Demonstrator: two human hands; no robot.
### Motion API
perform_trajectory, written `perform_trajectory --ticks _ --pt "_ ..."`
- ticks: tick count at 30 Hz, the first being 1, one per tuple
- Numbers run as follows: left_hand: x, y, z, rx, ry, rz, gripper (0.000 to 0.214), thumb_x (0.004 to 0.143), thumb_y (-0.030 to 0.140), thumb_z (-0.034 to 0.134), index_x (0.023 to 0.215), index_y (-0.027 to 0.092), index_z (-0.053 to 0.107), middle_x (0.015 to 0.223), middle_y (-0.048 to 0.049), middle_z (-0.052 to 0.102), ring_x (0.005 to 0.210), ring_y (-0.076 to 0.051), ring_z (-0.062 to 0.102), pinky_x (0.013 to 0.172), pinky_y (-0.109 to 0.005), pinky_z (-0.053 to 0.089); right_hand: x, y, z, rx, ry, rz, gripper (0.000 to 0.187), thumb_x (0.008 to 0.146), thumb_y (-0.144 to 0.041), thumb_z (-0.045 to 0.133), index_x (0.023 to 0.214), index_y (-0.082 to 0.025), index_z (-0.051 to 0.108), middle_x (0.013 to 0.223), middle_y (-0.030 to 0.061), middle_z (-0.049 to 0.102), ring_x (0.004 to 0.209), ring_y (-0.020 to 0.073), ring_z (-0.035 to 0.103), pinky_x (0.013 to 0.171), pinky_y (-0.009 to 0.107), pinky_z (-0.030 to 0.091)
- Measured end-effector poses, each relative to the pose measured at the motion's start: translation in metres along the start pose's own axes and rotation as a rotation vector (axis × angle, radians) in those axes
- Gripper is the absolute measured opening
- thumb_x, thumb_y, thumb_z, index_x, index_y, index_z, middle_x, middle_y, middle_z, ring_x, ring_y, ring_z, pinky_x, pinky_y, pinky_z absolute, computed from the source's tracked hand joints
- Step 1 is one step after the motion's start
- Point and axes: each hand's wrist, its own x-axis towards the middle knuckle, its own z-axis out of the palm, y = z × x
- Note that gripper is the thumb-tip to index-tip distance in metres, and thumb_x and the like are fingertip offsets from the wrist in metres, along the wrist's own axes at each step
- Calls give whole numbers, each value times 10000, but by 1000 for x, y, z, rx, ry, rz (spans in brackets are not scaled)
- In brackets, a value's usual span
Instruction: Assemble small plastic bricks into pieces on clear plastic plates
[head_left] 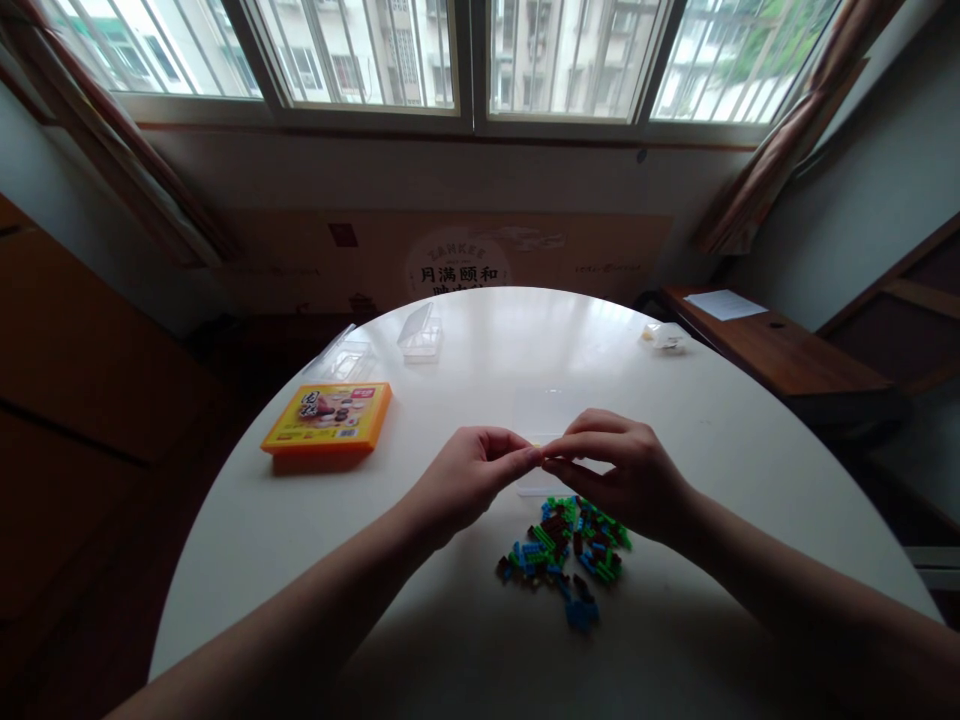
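My left hand [476, 470] and my right hand [630, 465] meet above the middle of the white round table [450, 600], fingertips pinched together. Between them shows a sliver of a small yellow piece [536, 446]; its shape is mostly covered by the fingers. Just below the hands lies a loose pile of small building bricks [551, 545] in green, blue and dark brown. A blue clump of bricks [581, 610] sits at the near end of the pile. Under and behind my fingers is a clear plastic sheet or tray [551, 405], partly hidden.
An orange-yellow box [330, 418] lies at the left. Behind it are a clear plastic package [349, 358] and a clear box with a raised lid [421, 340]. A small plastic bag [666, 338] rests near the far right edge. A wooden desk [787, 350] stands beyond.
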Motion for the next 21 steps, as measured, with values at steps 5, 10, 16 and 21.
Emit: perform_trajectory --ticks 5,10,16,21 --pt "0 1 -8 228 76 93 334 861 447 583 880 150 734 635 -8 618 568 -120 491 534 -243 371 1 10 -6 -36 -43 108 102 856 -259 678 894 -185 737 780 36 685 687 130 605 619 260 491" --pt "1 -1 -18 682 169 156 250 862 389 586 903 200 745 620 -7 629 558 -132 506 536 -248 354 0 24 -8 -339 -304 136 100 870 -235 646 866 -217 743 805 27 705 779 167 598 699 301 460" --pt "5 -10 -13 799 146 172 196 856 363 591 862 239 741 701 -19 685 627 -161 572 583 -264 381 1 25 -2 -436 -438 170 92 855 -246 654 838 -253 745 790 4 704 771 166 581 680 290 414" --pt "5 -12 -10 840 138 154 188 838 388 603 835 242 721 753 -23 704 681 -182 601 590 -269 380 4 19 -1 -472 -469 239 100 856 -274 648 813 -274 739 804 -22 701 762 151 593 636 271 380"
